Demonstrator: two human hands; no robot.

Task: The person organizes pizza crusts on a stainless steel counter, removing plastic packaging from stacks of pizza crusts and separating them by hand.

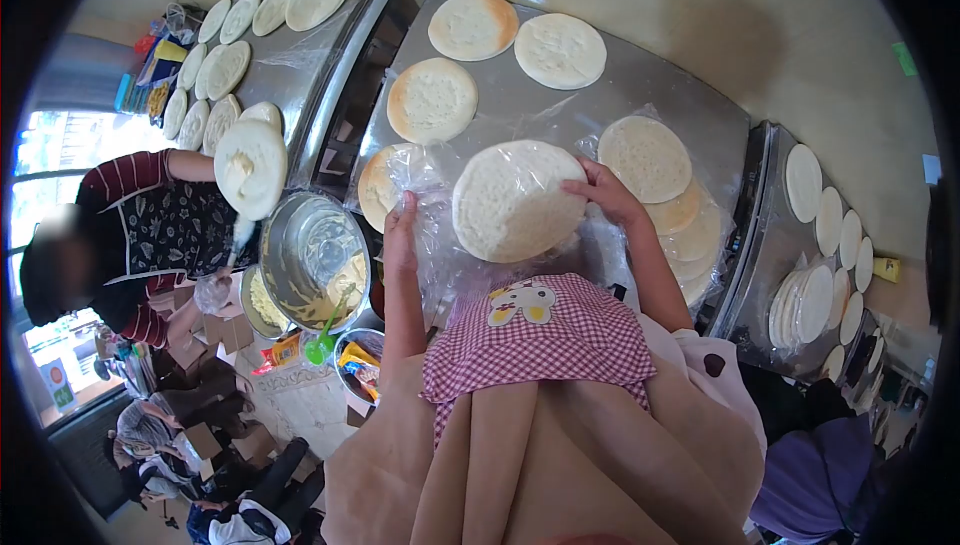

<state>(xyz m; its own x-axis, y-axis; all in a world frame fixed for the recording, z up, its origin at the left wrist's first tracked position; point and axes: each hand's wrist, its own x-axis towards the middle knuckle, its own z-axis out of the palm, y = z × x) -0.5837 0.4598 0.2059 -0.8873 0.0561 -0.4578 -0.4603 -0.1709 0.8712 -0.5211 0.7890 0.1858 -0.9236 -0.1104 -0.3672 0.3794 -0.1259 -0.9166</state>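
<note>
A pale round pizza base point(520, 203) with a dimpled surface is in front of my chest, above the metal table. My right hand point(603, 190) grips its right edge, thumb on top. Shiny clear film lies over part of the base. My left hand point(401, 230) is closed on the edge of a clear plastic bag point(428, 180), to the left of the base. How far the base is inside the bag I cannot tell. Beside my right hand, a row of overlapping pizza bases point(646, 159) lies in clear plastic.
More browned bases point(432, 100) lie on the metal table point(560, 120). To the left, a co-worker point(150, 215) holds a base with a cream-coloured spread, near a large metal bowl point(290, 245). Another metal table point(765, 245) on the right carries stacked bases.
</note>
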